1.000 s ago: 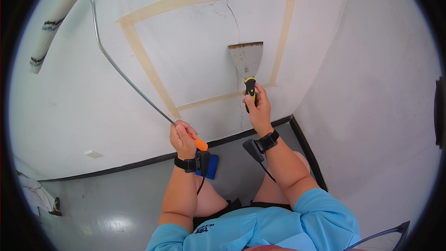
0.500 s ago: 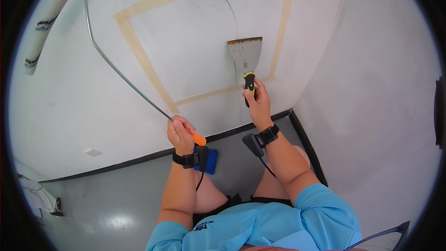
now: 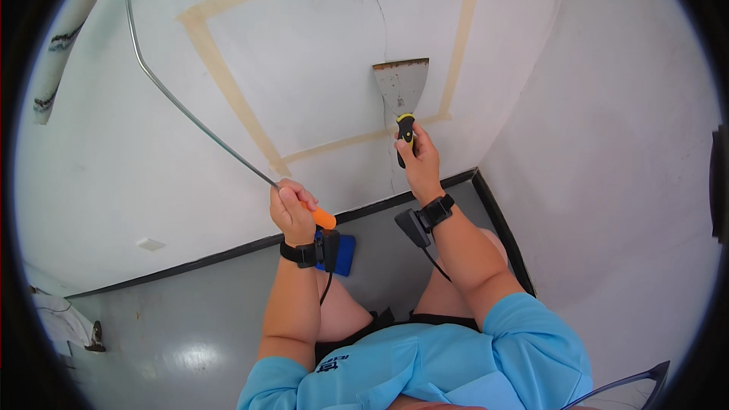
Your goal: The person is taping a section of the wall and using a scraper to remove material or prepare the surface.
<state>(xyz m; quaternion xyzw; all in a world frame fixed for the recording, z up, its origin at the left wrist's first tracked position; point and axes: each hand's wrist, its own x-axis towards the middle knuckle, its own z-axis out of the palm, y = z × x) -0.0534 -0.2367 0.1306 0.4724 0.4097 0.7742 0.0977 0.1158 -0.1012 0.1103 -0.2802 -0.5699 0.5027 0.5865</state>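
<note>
My left hand (image 3: 291, 209) is wrapped round the orange handle of a paint roller (image 3: 182, 115). Its long bent metal rod reaches up to the far left, where the pale roller sleeve (image 3: 67, 42) with dark streaks hangs by the wall. In my right hand (image 3: 422, 159) is a putty knife (image 3: 401, 85) with a black and yellow handle, its wide blade pointing away from me. The blade edge is rusty brown and overlaps a thin crack (image 3: 377, 1) in the white wall; I cannot tell whether it touches. Beige masking tape (image 3: 228, 80) forms a frame around that patch.
Black skirting (image 3: 205, 260) runs along the wall's foot into a corner at right. A blue object (image 3: 345, 254), partly hidden by my left wrist, lies on the grey floor (image 3: 175, 326). A small white wall plate (image 3: 150, 244) is at left. Another person's leg and shoe (image 3: 95, 335) show at far left.
The roller sleeve and rod have shifted slightly left. Both hands have moved up a little in the picture, each keeping its tool.
</note>
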